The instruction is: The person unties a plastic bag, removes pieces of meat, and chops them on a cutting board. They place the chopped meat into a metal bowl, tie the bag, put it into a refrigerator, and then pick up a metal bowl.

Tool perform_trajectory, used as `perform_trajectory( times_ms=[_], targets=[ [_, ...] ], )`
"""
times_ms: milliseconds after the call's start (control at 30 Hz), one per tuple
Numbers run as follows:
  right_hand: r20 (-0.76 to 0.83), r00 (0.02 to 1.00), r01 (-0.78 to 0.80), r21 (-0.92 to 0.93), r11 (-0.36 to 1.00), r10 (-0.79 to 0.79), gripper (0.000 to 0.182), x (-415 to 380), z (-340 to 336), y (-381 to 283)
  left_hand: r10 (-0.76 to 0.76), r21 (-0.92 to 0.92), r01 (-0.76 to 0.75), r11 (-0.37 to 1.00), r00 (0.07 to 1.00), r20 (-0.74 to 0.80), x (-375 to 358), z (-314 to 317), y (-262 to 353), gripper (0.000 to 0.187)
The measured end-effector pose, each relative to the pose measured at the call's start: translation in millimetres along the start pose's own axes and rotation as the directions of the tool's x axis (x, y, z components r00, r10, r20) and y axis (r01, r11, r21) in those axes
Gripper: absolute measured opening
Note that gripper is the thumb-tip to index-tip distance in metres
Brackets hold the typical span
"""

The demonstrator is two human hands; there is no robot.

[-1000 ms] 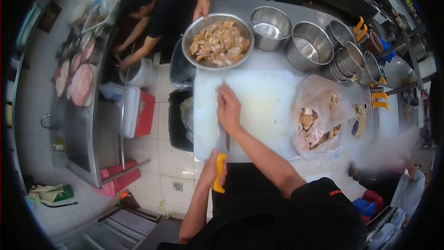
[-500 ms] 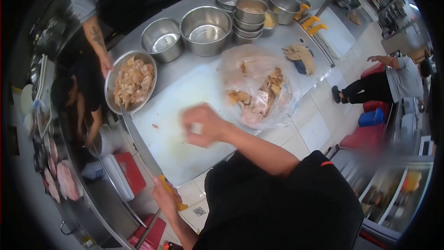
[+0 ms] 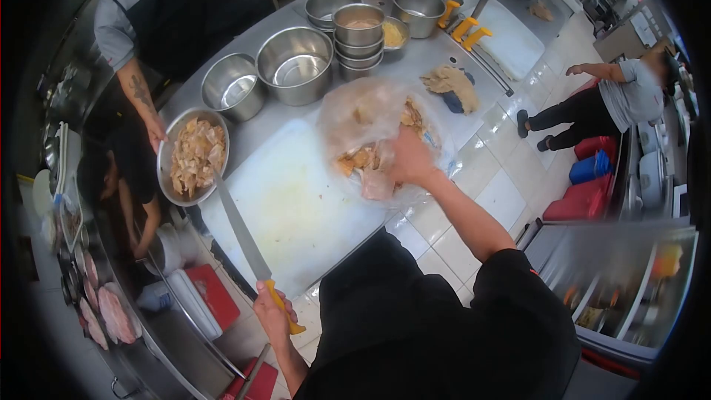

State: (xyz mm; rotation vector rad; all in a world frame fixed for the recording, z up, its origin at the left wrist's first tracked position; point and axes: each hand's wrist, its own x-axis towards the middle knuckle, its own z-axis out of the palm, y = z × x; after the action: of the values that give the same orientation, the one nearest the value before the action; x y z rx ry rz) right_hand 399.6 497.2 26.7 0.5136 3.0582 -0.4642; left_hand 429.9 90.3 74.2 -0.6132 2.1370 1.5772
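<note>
My left hand (image 3: 274,314) is closed around the yellow handle of a long knife (image 3: 241,226). The blade points up and away over the edge of the white cutting board (image 3: 292,170), its tip near the metal bowl (image 3: 225,120). Pale brown cut meat pieces (image 3: 197,155) fill that bowl. My right hand (image 3: 412,157) reaches into a clear plastic bag (image 3: 348,115) at the board's far right corner, touching larger meat pieces (image 3: 378,184). Its fingertips are hidden in the bag and meat, so their grip does not show.
A co-worker's hand (image 3: 157,135) is at the bowl's rim. Deep metal pots (image 3: 295,67) and stacked bowls (image 3: 358,37) stand along the table's far side. A tan cloth (image 3: 452,87) lies right of the bag. Yellow-handled tools (image 3: 470,33) rest farther back. Another person (image 3: 592,96) stands at right.
My right hand has moved from above the cutting board, right and forward, into the plastic bag. My left hand keeps hold of the knife. The whole view has shifted slightly.
</note>
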Motion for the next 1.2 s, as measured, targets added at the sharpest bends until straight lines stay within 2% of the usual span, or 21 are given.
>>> perform_trajectory(
  times_ms=[33, 100, 233, 300, 333, 400, 500, 633, 700, 733, 800, 833, 900, 967, 1033, 1067, 1100, 1133, 1167, 1200],
  targets=[
    [0.005, 1.000, 0.006, 0.002, 1.000, -0.006, 0.071, 1.8, -3.6, 9.4, -0.004, -0.001, 0.004, 1.000, 1.000, -0.006, -2.2, 0.0, 0.0, 0.064],
    [-0.022, 0.997, -0.077, -0.055, 0.995, 0.076, 0.067, 0.0, -13.2, 36.7, -0.024, -0.036, 0.023, 0.999, 1.000, -0.003, -4.2, -0.2, 0.7, 0.061],
    [0.013, 0.990, -0.135, -0.118, 0.984, 0.138, 0.069, -4.1, -19.1, 50.1, -0.041, -0.046, 0.039, 0.998, 0.999, -0.034, -7.3, 0.1, -6.3, 0.061],
    [0.046, 0.960, -0.261, -0.197, 0.945, 0.275, 0.080, -3.6, -21.9, 48.0, -0.039, -0.062, 0.037, 0.997, 0.999, -0.038, -8.5, -2.0, -8.9, 0.060],
    [0.044, 0.962, -0.256, -0.199, 0.946, 0.269, 0.080, -4.8, -17.6, 51.1, -0.039, -0.068, 0.036, 0.997, 0.998, -0.039, -7.9, -1.4, -10.8, 0.060],
    [-0.008, 0.987, -0.153, -0.374, 0.915, 0.162, 0.087, -6.8, 3.0, 60.3, -0.031, -0.131, 0.025, 0.991, 0.999, -0.043, -8.2, -1.1, -16.8, 0.059],
    [0.046, 0.974, -0.179, -0.437, 0.881, 0.220, 0.091, 9.3, 17.4, 66.4, -0.025, -0.112, 0.019, 0.993, 0.999, -0.048, -7.6, -3.5, -25.2, 0.063],
    [0.043, 0.981, -0.157, -0.408, 0.899, 0.191, 0.089, 11.0, 12.8, 65.4, -0.018, -0.113, 0.009, 0.994, 0.997, -0.078, -7.5, -0.7, -30.7, 0.063],
    [0.088, 0.952, -0.263, -0.259, 0.929, 0.294, 0.080, 17.0, 1.5, 65.7, -0.017, -0.092, 0.011, 0.996, 0.998, -0.067, -7.2, -0.3, -30.7, 0.064],
    [0.086, 0.953, -0.261, -0.262, 0.929, 0.292, 0.080, 22.4, -4.8, 69.5, -0.017, -0.097, 0.011, 0.995, 0.998, -0.066, -7.0, 0.0, -30.9, 0.064],
    [0.080, 0.918, -0.392, 0.015, 0.920, 0.389, 0.067, 27.9, -18.3, 85.2, -0.017, -0.096, 0.011, 0.995, 0.998, -0.060, -6.6, -0.7, -30.9, 0.064],
    [0.077, 0.919, -0.390, 0.010, 0.921, 0.388, 0.067, 26.3, -19.3, 97.4, -0.018, -0.102, 0.012, 0.995, 0.998, -0.059, -6.0, -0.9, -31.1, 0.064],
    [0.081, 0.931, -0.364, 0.315, 0.877, 0.357, 0.060, 25.0, -20.5, 110.8, -0.049, -0.128, 0.043, 0.991, 0.998, -0.049, -4.4, -1.9, -30.7, 0.061],
    [0.037, 0.938, -0.337, 0.338, 0.879, 0.346, 0.061, 11.7, -20.9, 106.4, -0.050, -0.127, 0.043, 0.991, 0.997, -0.052, -4.1, -0.9, -27.2, 0.061],
    [-0.025, 0.940, -0.335, 0.101, 0.937, 0.339, 0.064, -2.7, -22.2, 77.7, -0.057, -0.118, 0.050, 0.992, 0.997, -0.054, -3.5, -2.0, -27.5, 0.061],
    [-0.020, 0.939, -0.340, 0.100, 0.935, 0.344, 0.064, -9.5, -14.4, 67.6, -0.049, -0.107, 0.044, 0.993, 0.998, -0.039, -1.0, -2.4, -29.9, 0.062],
    [-0.105, 0.974, -0.208, -0.087, 0.974, 0.198, 0.066, -14.5, -6.4, 57.4, -0.038, -0.097, 0.036, 0.995, 0.999, -0.022, 1.2, -1.6, -31.0, 0.064],
    [-0.161, 0.986, -0.078, -0.279, 0.957, 0.033, 0.068, -16.9, -0.7, 51.8, -0.037, -0.094, 0.035, 0.995, 0.999, -0.019, 2.5, -0.5, -30.9, 0.064],
    [-0.162, 0.986, -0.082, -0.276, 0.958, 0.038, 0.068, -18.1, 4.5, 50.2, -0.041, -0.096, 0.039, 0.995, 0.999, -0.017, 3.6, -0.6, -30.3, 0.064],
    [-0.227, 0.974, -0.069, -0.280, 0.957, 0.003, 0.069, -18.1, 9.6, 48.4, -0.044, -0.100, 0.042, 0.994, 0.999, -0.017, 4.6, -1.3, -29.5, 0.064]
  ],
)
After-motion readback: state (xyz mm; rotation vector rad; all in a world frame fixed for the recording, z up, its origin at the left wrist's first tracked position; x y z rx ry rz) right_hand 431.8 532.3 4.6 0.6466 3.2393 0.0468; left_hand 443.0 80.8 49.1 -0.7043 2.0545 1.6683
